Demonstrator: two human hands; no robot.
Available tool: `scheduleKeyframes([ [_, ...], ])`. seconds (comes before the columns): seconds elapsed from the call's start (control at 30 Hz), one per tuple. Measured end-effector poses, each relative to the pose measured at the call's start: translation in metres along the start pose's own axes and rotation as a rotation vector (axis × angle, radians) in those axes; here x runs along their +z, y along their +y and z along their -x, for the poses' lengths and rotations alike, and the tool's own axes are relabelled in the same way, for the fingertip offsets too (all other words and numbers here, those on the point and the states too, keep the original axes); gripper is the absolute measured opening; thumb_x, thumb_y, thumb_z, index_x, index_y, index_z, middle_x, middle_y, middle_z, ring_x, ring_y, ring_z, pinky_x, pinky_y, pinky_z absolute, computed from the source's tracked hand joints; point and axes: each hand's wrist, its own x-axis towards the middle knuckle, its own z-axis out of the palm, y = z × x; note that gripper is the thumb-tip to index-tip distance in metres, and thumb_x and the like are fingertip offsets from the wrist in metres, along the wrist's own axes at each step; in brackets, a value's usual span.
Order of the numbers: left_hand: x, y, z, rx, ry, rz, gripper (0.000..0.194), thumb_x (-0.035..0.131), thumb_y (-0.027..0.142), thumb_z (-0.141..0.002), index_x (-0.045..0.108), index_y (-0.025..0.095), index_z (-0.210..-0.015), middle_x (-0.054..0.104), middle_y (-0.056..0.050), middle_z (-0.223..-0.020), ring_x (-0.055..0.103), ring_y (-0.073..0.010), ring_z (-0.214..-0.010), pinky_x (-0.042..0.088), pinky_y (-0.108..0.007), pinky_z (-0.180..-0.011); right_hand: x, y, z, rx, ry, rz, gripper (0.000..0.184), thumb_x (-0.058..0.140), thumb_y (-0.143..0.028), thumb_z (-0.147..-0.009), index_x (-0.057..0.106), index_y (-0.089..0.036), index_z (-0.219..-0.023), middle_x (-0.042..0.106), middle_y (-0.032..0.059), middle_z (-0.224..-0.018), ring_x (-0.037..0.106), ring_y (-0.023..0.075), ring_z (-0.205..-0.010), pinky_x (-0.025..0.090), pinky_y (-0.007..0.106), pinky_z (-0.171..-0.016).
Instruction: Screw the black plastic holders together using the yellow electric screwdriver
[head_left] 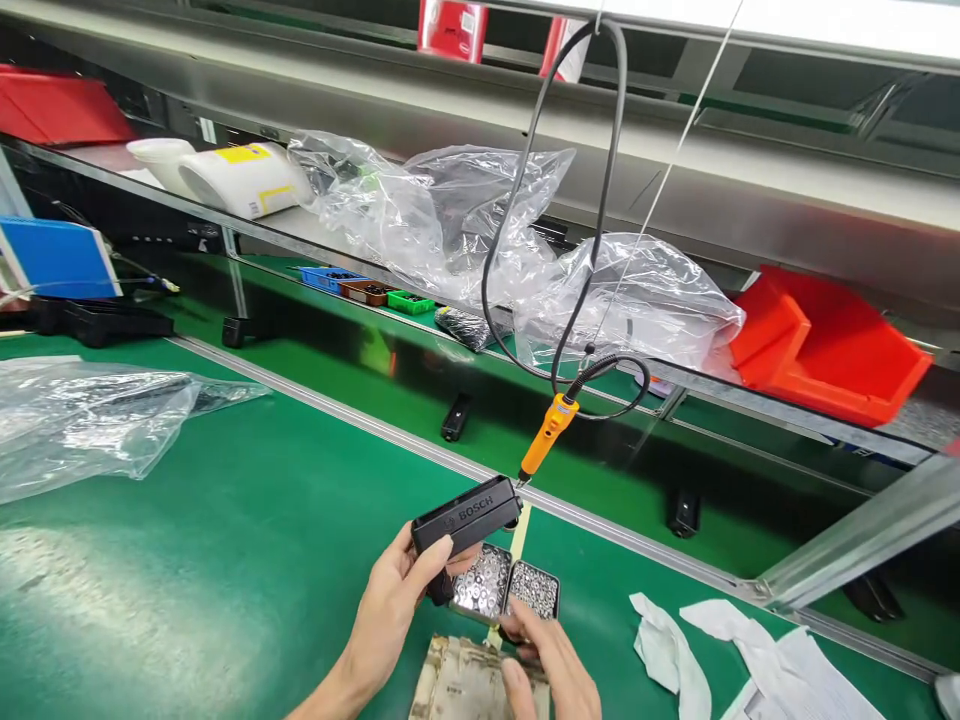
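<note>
My left hand (394, 600) is closed around a long black plastic housing (469, 515) marked BOSCH, held tilted above the bench. Right behind its far end hangs an orange electric screwdriver (550, 437) on a dark coiled cable. Beneath the housing sit two small trays of shiny metal parts, a left tray (480, 580) and a right tray (534, 590). My right hand (551, 665) is just in front of the right tray, thumb and fingers apart. Below its fingers lies a worn, stained block (457, 680); a dark spot by the fingertips is unclear.
Clear plastic film (97, 420) covers part of the green bench at left. White papers (757, 650) lie at right. Overhead, a shelf holds clear bags (442, 210), a white tub (236, 180) and a red-orange bin (832, 350). Several black pieces (456, 417) lie behind the metal rail.
</note>
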Motion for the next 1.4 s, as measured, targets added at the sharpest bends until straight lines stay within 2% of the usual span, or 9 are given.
scheduleKeyframes([
  [0.17,0.011,-0.023,0.03,0.19,0.13,-0.466,0.053,0.084,0.047,-0.08,0.063,0.029,-0.125,0.076,-0.008,-0.12,0.074,-0.0338,-0.108,0.064,-0.041,-0.089,0.012,-0.028,0.018,0.227,-0.085,-0.086,0.083,0.061,-0.026,-0.094,0.019,-0.027,-0.165,0.067,0.0094,-0.14,0.07,0.032,-0.121,0.065,0.038,-0.094],
  [0.33,0.033,-0.047,0.064,0.585,-0.017,-0.75,0.067,0.065,0.034,-0.095,0.04,0.04,-0.157,0.053,-0.006,-0.155,0.061,-0.0356,-0.132,0.059,-0.045,-0.105,0.025,-0.036,0.032,0.352,0.0,-0.272,0.104,0.08,-0.034,-0.083,0.018,-0.024,-0.165,0.063,0.0141,-0.144,0.066,0.0348,-0.128,0.065,0.036,-0.093],
  [0.47,0.049,-0.047,0.075,0.869,-0.184,-0.915,0.077,0.055,0.016,-0.096,0.025,0.032,-0.165,0.04,-0.009,-0.162,0.054,-0.0345,-0.139,0.056,-0.045,-0.109,0.015,-0.03,0.015,0.592,0.215,-0.567,0.072,0.074,-0.049,-0.088,0.048,-0.021,-0.15,0.066,0.0147,-0.139,0.065,0.0314,-0.127,0.059,0.04,-0.104],
  [0.6,0.048,-0.035,0.074,1.035,-0.346,-0.975,0.087,0.067,0.009,-0.087,0.031,0.032,-0.163,0.062,-0.011,-0.145,0.066,-0.034,-0.125,0.061,-0.044,-0.098,-0.013,-0.023,-0.003,0.753,0.272,-0.882,0.042,0.068,-0.056,-0.09,0.07,-0.02,-0.112,0.076,0.0116,-0.107,0.074,0.0255,-0.095,0.065,0.035,-0.08],
  [0.7,0.038,-0.025,0.066,0.902,-0.182,-0.905,0.069,0.068,0.016,-0.088,0.05,0.037,-0.152,0.068,-0.008,-0.137,0.067,-0.0342,-0.122,0.058,-0.048,-0.099,-0.029,-0.02,0.0,0.832,0.17,-1.017,0.04,0.066,-0.057,-0.091,0.071,-0.018,-0.095,0.07,0.0072,-0.08,0.065,0.0179,-0.068,0.058,0.029,-0.06],
  [0.8,0.029,-0.019,0.052,0.545,-0.023,-0.812,0.053,0.064,0.033,-0.095,0.055,0.035,-0.147,0.064,-0.008,-0.141,0.06,-0.0363,-0.129,0.052,-0.054,-0.106,-0.037,-0.02,0.008,0.864,0.033,-1.058,0.049,0.058,-0.061,-0.095,0.071,-0.013,-0.092,0.064,0.0053,-0.07,0.053,0.0129,-0.055,0.05,0.026,-0.053],
  [0.97,0.023,-0.015,0.038,0.063,-0.326,-0.666,0.05,0.055,0.05,-0.101,0.053,0.036,-0.149,0.062,-0.007,-0.143,0.064,-0.0319,-0.123,0.052,-0.048,-0.108,-0.051,-0.014,0.014,0.678,-0.118,-0.803,0.047,0.055,-0.058,-0.098,0.069,-0.014,-0.106,0.071,0.0089,-0.083,0.066,0.0194,-0.073,0.059,0.034,-0.072],
  [1.1,0.021,-0.013,0.038,0.141,-0.403,-0.738,0.049,0.065,0.044,-0.098,0.056,0.04,-0.145,0.059,-0.004,-0.145,0.058,-0.0297,-0.132,0.048,-0.044,-0.113,-0.069,0.004,0.017,0.559,-0.182,-0.563,0.049,0.066,-0.051,-0.095,0.057,-0.025,-0.136,0.069,0.0095,-0.128,0.067,0.0235,-0.119,0.056,0.036,-0.104],
  [1.4,0.002,-0.022,0.052,0.312,-0.533,-0.903,0.052,0.066,0.029,-0.099,0.054,0.04,-0.148,0.061,-0.007,-0.142,0.064,-0.0262,-0.125,0.059,-0.035,-0.1,-0.073,0.032,0.051,0.315,-0.34,-0.094,0.064,0.062,-0.028,-0.099,0.036,-0.032,-0.157,0.056,0.0083,-0.15,0.056,0.0243,-0.137,0.048,0.039,-0.116],
])
